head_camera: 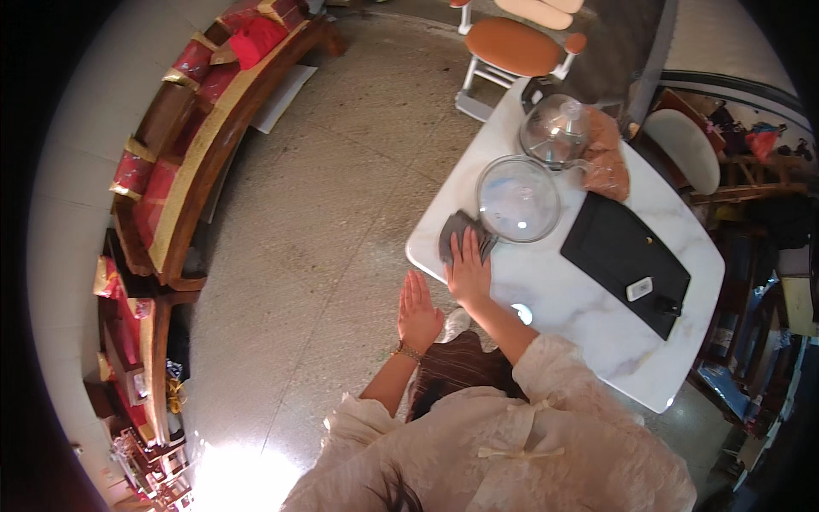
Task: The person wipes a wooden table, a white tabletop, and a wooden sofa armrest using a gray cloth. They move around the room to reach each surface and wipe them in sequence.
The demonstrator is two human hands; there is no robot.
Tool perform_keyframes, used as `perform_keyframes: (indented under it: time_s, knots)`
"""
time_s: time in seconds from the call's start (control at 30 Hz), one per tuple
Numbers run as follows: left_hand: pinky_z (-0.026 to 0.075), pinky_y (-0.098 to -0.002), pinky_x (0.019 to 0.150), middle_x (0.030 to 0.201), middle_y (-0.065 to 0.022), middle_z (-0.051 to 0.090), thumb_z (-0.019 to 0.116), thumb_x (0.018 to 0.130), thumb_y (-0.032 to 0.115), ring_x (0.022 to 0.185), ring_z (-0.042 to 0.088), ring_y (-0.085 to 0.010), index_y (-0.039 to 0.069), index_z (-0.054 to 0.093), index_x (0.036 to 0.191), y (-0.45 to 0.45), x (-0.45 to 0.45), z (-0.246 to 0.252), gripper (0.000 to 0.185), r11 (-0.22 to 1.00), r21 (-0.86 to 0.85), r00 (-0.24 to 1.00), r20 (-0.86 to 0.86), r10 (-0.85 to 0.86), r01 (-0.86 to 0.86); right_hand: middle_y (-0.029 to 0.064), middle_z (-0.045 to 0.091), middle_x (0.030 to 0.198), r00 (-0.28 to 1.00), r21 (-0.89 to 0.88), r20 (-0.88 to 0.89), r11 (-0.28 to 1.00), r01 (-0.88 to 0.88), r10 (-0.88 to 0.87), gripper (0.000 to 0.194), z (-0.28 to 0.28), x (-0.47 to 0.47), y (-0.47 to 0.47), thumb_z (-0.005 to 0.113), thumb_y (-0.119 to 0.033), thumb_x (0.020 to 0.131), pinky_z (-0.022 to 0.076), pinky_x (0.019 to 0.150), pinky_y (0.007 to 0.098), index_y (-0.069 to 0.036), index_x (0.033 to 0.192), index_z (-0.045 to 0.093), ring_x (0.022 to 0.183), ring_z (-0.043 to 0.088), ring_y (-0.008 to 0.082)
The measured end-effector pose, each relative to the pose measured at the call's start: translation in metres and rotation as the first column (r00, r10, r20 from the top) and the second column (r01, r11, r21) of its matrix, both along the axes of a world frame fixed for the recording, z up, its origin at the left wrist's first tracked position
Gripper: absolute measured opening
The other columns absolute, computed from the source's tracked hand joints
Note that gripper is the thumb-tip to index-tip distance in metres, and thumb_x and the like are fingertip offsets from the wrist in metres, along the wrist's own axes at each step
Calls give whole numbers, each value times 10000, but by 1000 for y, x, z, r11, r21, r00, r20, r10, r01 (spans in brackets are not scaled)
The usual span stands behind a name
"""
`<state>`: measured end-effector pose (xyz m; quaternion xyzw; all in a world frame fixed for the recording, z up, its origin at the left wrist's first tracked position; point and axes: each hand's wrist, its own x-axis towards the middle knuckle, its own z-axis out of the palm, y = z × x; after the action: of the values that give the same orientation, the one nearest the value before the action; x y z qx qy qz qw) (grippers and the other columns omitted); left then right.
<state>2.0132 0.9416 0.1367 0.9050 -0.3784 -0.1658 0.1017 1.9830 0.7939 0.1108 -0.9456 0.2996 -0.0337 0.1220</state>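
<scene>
My right hand (470, 265) lies over a folded grey cloth (452, 238), holding it against the white marble-patterned table (531, 281) near its rounded left corner. Two fingers stretch forward across the cloth. Right beside the cloth stands a round clear lid or dish (518, 200) with a glossy rim. My left hand (419, 313), with a bracelet at the wrist, hovers off the table's edge above the floor. It holds nothing, and its fingers are stretched out flat.
Farther back on the table are a clear domed cover (555, 131) and an orange-brown plastic-wrapped bundle (604, 157). A black mat (624, 256) carries a small white device (639, 289). An orange-seated chair (512, 46) stands beyond; a wooden bench (211, 121) lines the left wall.
</scene>
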Motion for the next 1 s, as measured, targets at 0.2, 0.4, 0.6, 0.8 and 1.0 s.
perform_keyframes:
  time_s: [0.2,0.4,0.6,0.8,1.0]
  knots:
    - [178,-441,1159,1527,-274,92,612,802,229,1419,150,-392,-67,82,1462,32,1,15,896,984,-127,992,13,128,-126,70,161,1571,965,53,34,964,-262,261,623,-2,62,12,516,-351,896,265,1068,537,-193,1465,319,1437,187,205]
    - [187,-438,1159,1528,-254,131,610,796,221,1421,170,-364,-65,150,1455,14,-1,18,853,990,-138,999,33,41,-36,22,223,1555,860,-29,-25,860,-510,509,678,10,-19,15,620,-340,837,274,1083,510,-236,1448,346,1421,227,161]
    - [175,-399,1165,1554,-170,140,563,766,151,1437,168,-283,37,180,1484,-38,-6,9,821,985,-40,984,53,-168,170,29,224,1558,975,142,-185,985,-99,124,767,11,-227,-15,587,-132,755,350,1031,513,-212,1468,316,1423,243,191]
    - [106,-396,1173,1555,-206,103,532,771,139,1447,117,-314,47,137,1496,-67,-22,-10,831,933,102,937,24,-349,345,93,225,1550,768,-54,-128,778,626,-627,710,5,-418,-7,565,-94,817,361,1035,421,-142,1474,299,1404,274,270]
    - [108,-435,1166,1543,-246,106,519,770,133,1441,115,-358,24,127,1492,-66,-22,-26,829,887,159,898,14,-440,433,206,315,1477,746,-171,-38,740,650,-665,676,-15,-337,-7,576,-140,785,300,1092,484,-88,1429,375,1367,316,359]
